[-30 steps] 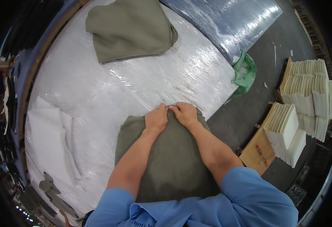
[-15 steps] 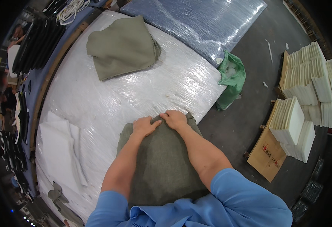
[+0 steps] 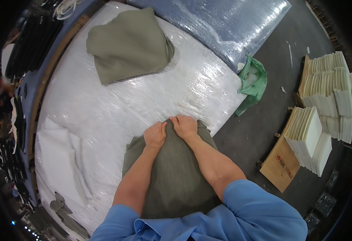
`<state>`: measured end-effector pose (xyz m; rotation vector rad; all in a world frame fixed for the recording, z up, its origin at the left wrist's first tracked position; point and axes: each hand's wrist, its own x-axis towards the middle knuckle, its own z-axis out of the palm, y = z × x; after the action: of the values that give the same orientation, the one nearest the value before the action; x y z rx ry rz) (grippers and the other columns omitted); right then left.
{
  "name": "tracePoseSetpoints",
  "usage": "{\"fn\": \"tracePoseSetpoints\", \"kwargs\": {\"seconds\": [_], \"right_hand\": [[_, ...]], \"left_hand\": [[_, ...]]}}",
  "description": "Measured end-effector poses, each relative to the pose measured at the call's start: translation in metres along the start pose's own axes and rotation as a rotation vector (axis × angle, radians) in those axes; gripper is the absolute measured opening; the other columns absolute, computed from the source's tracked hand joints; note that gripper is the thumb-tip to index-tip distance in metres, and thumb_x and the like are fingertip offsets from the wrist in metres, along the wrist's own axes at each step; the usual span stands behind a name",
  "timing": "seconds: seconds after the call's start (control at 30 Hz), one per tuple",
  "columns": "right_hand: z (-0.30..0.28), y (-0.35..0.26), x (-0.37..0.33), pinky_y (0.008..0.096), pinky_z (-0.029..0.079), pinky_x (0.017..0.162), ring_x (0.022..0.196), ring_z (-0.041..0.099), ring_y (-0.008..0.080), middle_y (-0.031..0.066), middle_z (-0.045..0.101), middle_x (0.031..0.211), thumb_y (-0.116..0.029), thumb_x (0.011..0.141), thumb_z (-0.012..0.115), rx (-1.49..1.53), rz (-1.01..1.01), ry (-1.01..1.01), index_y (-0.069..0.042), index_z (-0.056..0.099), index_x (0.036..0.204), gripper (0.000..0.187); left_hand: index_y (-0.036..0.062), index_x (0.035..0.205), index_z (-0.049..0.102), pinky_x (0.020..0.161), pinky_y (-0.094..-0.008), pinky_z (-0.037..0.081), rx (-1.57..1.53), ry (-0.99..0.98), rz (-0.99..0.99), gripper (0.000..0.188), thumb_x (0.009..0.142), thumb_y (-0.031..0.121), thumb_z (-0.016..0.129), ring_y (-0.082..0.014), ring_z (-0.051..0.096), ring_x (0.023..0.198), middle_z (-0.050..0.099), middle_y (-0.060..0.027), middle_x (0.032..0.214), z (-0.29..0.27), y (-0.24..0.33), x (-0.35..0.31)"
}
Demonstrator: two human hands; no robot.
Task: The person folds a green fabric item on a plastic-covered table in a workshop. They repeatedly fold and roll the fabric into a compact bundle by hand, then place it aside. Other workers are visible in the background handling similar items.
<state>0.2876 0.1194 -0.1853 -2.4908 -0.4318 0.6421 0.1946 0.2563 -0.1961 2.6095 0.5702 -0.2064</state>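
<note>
A large piece of olive-green fabric (image 3: 176, 172) lies before me, apparently over something bulky, and reaches from my body to the near part of the plastic-wrapped table. My left hand (image 3: 155, 134) grips its far edge, fingers curled and thumb up. Close beside it, my right hand (image 3: 184, 126) pinches the same edge. The fingertips of both hands are partly hidden behind the cloth. Farther off, a folded stack of olive fabric (image 3: 130, 48) rests on the table (image 3: 103, 108).
White padding sheets (image 3: 59, 160) lie at the left, near olive scraps (image 3: 61, 209). A blue plastic-wrapped slab (image 3: 220, 24) adjoins the far edge. A green sack (image 3: 254, 82) hangs at the right corner. Foam stacks (image 3: 324, 84) and a cardboard sheet (image 3: 280, 166) are on the right.
My left hand has shifted slightly right, and its fingers have closed into a tighter grip on the fabric edge. My right hand has hardly moved. The view has tilted a little.
</note>
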Motion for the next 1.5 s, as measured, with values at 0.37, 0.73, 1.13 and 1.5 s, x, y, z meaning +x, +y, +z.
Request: {"fn": "tracePoseSetpoints", "kwargs": {"seconds": [0.37,0.73,1.13,1.5], "right_hand": [[0.005,0.001,-0.008,0.051,0.054,0.072,0.081,0.071,0.0397,0.0176,0.073,0.082,-0.053,0.103,0.056,0.024,-0.076,0.062,-0.007,0.072,0.081,0.053],[0.002,-0.006,-0.009,0.049,0.054,0.079,0.091,0.07,0.038,0.017,0.074,0.094,-0.049,0.105,0.055,-0.046,-0.129,-0.021,-0.008,0.073,0.094,0.046],[-0.161,0.121,-0.23,0.0368,0.037,0.118,0.138,0.053,0.0225,0.0116,0.063,0.142,-0.039,0.111,0.053,0.816,-0.154,0.031,-0.003,0.072,0.128,0.044],[-0.167,-0.094,-0.192,0.0417,0.037,0.116,0.119,0.064,0.0284,0.0131,0.076,0.114,-0.06,0.113,0.02,1.142,-0.481,0.13,0.0,0.078,0.107,0.084]], "left_hand": [[0.0044,0.075,0.064,0.064,-0.0493,0.049,0.076,-0.026,0.023,0.055,0.104,0.051,0.056,-0.0387,0.065,0.07,0.067,-0.0168,0.075,-0.029,-0.044,-0.025],[0.009,0.089,0.07,0.077,-0.0524,0.05,0.127,0.092,0.008,0.035,0.102,0.041,0.063,-0.0389,0.068,0.091,0.071,-0.0144,0.091,-0.027,-0.042,-0.027],[0.0018,0.15,0.056,0.119,-0.041,0.04,-0.871,-0.218,-0.49,0.054,0.108,0.035,0.059,-0.0292,0.051,0.142,0.056,-0.0188,0.151,-0.228,-0.062,-0.342],[-0.0048,0.123,0.072,0.1,-0.038,0.05,-0.734,0.5,-0.542,0.052,0.11,0.04,0.05,-0.0251,0.069,0.107,0.074,-0.016,0.118,-0.246,-0.125,-0.328]]}}
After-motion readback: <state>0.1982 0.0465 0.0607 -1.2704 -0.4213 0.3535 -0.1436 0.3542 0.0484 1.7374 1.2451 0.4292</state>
